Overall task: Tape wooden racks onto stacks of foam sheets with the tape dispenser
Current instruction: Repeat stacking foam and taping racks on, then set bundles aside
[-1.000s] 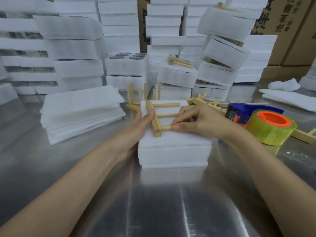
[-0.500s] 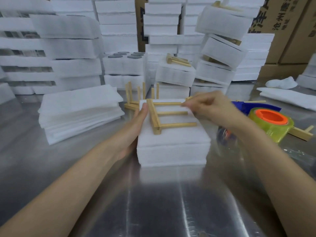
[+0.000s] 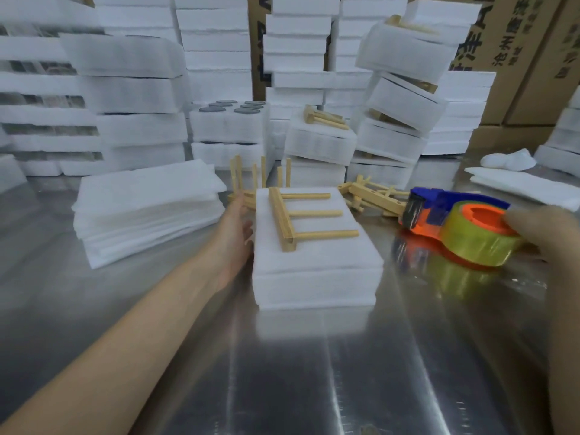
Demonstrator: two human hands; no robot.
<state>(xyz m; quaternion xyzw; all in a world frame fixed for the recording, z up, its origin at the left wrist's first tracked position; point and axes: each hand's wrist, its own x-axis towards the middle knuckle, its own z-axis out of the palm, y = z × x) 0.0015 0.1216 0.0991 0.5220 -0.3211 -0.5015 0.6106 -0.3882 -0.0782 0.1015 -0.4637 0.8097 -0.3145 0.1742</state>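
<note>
A pale wooden three-pronged rack lies atop a white stack of foam sheets. The left hand, fingers straight, braces the stack's left side. Right of the stack, the blurred right hand touches the orange-and-blue tape dispenser; grip unclear. Brace firmly while taping.

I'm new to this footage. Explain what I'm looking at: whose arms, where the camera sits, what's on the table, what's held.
No machine here: a person works bare-handed, and the one camera sits on their head, looking down, so both arms enter from below. On the metal table stands a stack of foam sheets with a wooden rack lying flat on top. The left hand rests flat against the stack's left side. The right hand, blurred, is at the roll of the tape dispenser; whether it grips it is unclear. A looser pile of sheets lies left, spare racks behind.
</note>
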